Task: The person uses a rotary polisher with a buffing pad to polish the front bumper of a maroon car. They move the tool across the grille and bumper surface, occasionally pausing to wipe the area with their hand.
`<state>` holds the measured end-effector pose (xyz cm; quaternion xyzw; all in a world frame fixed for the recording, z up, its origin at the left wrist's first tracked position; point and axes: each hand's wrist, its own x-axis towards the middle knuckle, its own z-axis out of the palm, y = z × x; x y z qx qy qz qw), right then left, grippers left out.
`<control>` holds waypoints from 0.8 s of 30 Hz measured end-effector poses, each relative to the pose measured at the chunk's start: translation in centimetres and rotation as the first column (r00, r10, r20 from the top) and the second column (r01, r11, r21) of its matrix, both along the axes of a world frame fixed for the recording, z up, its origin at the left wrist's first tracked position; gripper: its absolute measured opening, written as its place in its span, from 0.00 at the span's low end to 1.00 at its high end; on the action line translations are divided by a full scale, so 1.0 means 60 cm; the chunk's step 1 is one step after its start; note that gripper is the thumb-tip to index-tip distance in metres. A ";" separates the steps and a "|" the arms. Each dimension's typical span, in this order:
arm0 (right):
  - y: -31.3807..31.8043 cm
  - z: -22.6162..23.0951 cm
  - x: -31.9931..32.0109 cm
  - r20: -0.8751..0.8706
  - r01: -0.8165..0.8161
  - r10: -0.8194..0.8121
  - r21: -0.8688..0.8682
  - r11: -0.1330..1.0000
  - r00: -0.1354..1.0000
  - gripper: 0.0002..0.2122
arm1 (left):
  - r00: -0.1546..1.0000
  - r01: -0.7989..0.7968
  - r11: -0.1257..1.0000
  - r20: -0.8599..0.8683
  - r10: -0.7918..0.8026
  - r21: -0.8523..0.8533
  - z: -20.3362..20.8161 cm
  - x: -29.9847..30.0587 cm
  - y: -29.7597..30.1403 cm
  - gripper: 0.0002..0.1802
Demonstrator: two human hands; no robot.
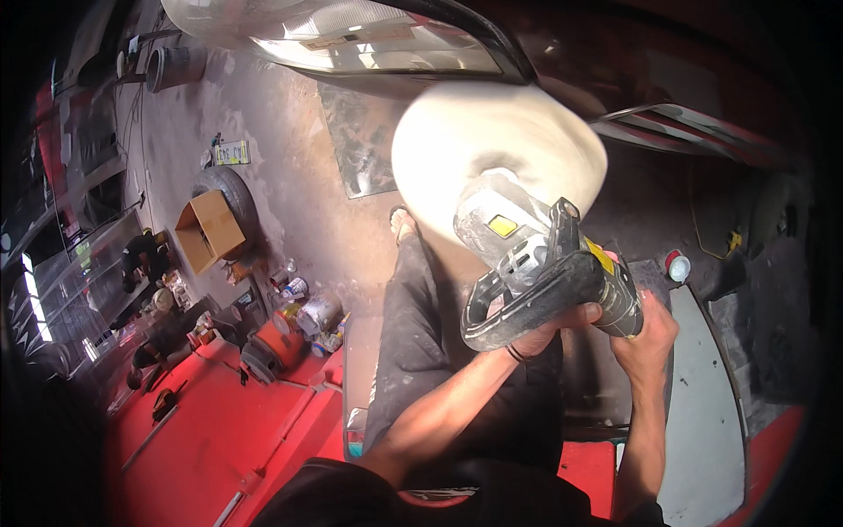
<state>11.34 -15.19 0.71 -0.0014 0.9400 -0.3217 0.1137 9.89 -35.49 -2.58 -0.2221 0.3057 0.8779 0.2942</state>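
A grey and black car polisher (518, 215) with a yellow label is held in both hands in front of me. Its wide cream-white pad (421, 149) is smeared as if spinning, and its far edge meets or overlaps the dark red car body (650, 79) below a headlight (378, 44); contact is hard to tell. My left hand (549, 332) is closed under the black loop handle, fingers partly hidden by the tool. Closed round the rear end of the polisher's body is my right hand (645, 334).
A cardboard box (209, 230) leans by a tyre (230, 189) on the left, with several cans (318, 312) nearer. A red panel (211, 422) spreads at lower left. A pale grey panel (707, 404) and a small round lamp (676, 266) lie right of my right hand.
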 end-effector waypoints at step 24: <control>-0.062 -0.076 -0.026 -0.054 -0.062 0.068 0.107 0.992 0.996 0.22 | 0.989 -0.140 0.983 0.061 0.133 0.120 -0.068 -0.017 -0.065 0.44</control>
